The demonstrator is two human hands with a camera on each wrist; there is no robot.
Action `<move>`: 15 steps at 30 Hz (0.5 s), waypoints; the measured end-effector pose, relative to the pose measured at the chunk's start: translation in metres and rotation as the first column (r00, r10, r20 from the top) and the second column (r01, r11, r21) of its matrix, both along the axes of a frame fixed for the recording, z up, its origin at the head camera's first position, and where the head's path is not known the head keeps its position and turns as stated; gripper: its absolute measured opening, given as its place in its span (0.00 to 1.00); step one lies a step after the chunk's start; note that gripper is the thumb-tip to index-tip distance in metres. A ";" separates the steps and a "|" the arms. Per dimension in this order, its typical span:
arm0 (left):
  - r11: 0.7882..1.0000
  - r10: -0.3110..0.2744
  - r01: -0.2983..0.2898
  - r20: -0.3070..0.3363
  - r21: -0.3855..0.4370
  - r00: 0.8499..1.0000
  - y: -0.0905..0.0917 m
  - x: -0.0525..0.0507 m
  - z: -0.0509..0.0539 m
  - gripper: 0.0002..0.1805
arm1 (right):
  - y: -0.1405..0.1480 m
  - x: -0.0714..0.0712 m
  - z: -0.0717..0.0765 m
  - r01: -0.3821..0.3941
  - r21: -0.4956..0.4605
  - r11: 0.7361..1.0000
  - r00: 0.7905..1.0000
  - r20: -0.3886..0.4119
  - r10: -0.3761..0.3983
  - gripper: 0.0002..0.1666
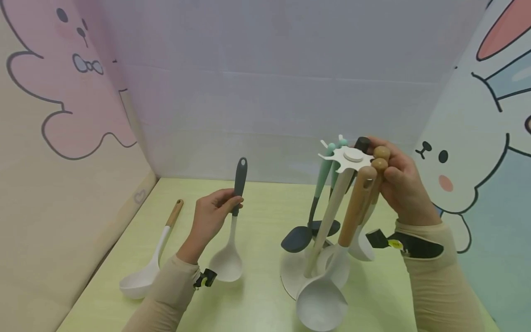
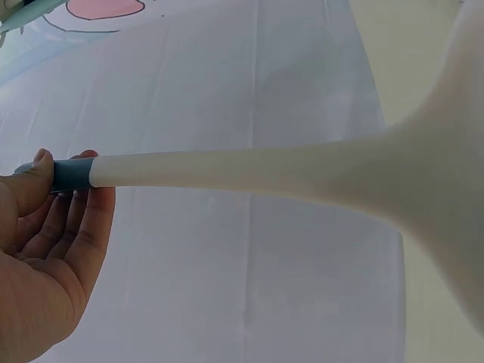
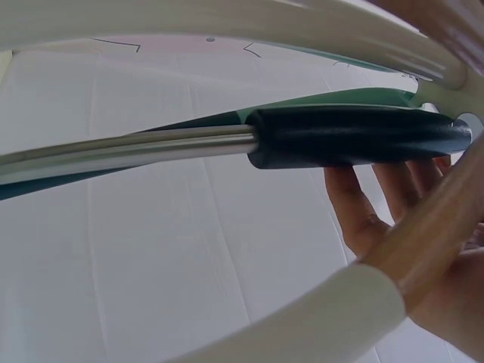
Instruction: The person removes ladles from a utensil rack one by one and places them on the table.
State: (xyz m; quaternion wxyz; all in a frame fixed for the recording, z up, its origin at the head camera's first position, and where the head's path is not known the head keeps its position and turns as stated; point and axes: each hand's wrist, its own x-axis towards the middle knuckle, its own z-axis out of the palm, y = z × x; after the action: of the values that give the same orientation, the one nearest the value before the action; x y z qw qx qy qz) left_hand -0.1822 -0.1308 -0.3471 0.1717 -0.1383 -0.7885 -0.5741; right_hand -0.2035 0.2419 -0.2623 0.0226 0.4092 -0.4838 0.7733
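My left hand [image 1: 211,214] pinches the dark grey handle of a white serving spoon [image 1: 227,263] between thumb and fingers, its bowl pointing down. In the left wrist view the spoon's white shaft [image 2: 242,170] runs out to the right. At the top of a white rotary utensil stand [image 1: 352,154], my right hand [image 1: 400,184] curls around wooden handles [image 1: 380,164], thumb on the near side. Its fingers touch a black handle [image 3: 355,136] hanging there. A white ladle with a wooden handle [image 1: 321,304] hangs in front. Turquoise-handled utensils [image 1: 323,175] hang on the left.
A white ladle with a wooden handle [image 1: 143,279] lies on the pale yellow-green table [image 1: 257,230] at the left. A plain back wall [image 1: 269,92] and printed side walls border the table. The stand's round base [image 1: 290,274] sits right of centre.
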 end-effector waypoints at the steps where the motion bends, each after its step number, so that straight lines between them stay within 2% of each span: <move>1: 1.000 0.004 -0.004 -0.001 -0.003 1.000 -0.001 -0.001 0.000 0.09 | 0.000 0.000 0.000 -0.001 -0.001 1.000 1.000 -0.001 0.001 0.35; 5: 1.000 0.021 -0.021 0.010 -0.008 1.000 -0.008 -0.003 -0.004 0.09 | 0.000 -0.001 0.000 -0.012 -0.006 1.000 1.000 -0.005 0.012 0.35; 15: 0.998 0.062 -0.062 0.026 -0.026 0.998 -0.023 -0.008 -0.011 0.10 | -0.001 -0.001 -0.001 0.003 -0.026 1.000 0.999 0.043 -0.002 0.35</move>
State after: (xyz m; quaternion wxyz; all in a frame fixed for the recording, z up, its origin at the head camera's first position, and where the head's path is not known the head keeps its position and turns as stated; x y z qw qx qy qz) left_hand -0.1898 -0.1534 -0.3584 0.1770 -0.1082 -0.8018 -0.5604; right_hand -0.2047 0.2411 -0.2636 0.0187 0.3915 -0.4746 0.7881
